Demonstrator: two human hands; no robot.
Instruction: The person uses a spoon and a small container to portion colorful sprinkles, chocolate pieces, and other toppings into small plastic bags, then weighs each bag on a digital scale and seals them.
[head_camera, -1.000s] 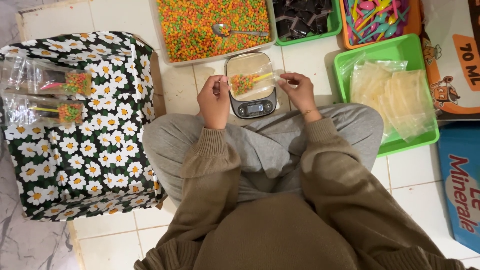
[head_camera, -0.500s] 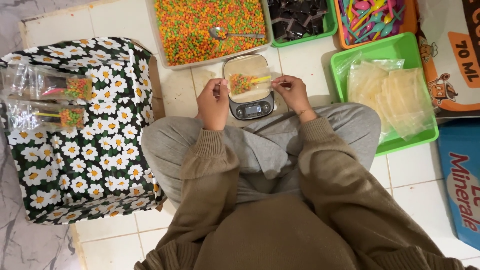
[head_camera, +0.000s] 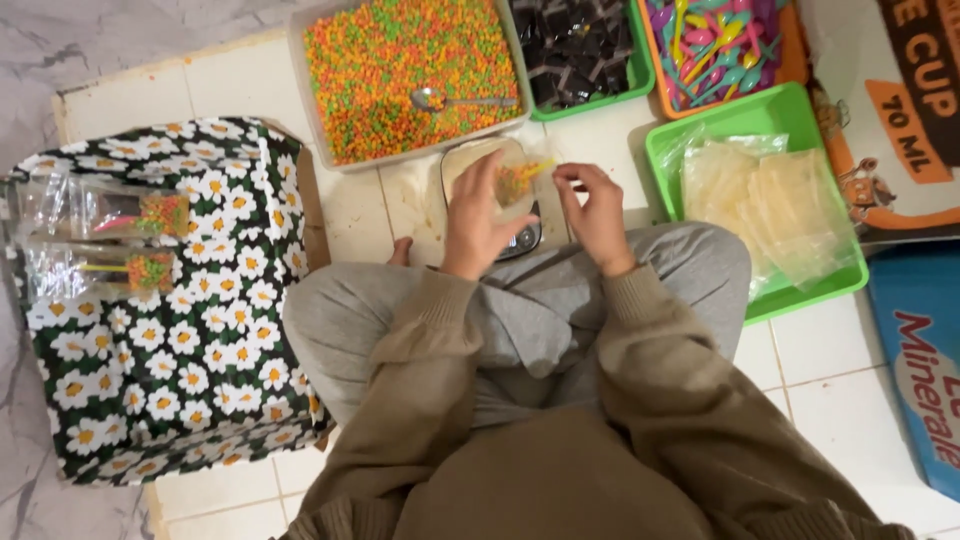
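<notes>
My left hand (head_camera: 474, 222) holds a small clear plastic bag (head_camera: 518, 184) with colourful candy bits in it, lifted just above the small digital scale (head_camera: 520, 240). A shallow clear dish (head_camera: 470, 160) sits on the scale. My right hand (head_camera: 597, 212) pinches the bag's top edge from the right, fingers close together. Both hands are over my crossed legs in grey trousers.
A tray of orange-green candy bits (head_camera: 400, 70) with a metal spoon (head_camera: 440, 99) lies ahead. Bins of dark pieces (head_camera: 575, 45), coloured plastic spoons (head_camera: 715, 40) and clear bags (head_camera: 770, 200) stand to the right. A daisy-print box (head_camera: 170, 330) with filled bags (head_camera: 100, 240) is at my left.
The bag of candy has come up off the dish on the scale. My left hand moved right over the scale and now grips the bag; my right hand shifted to its top edge.
</notes>
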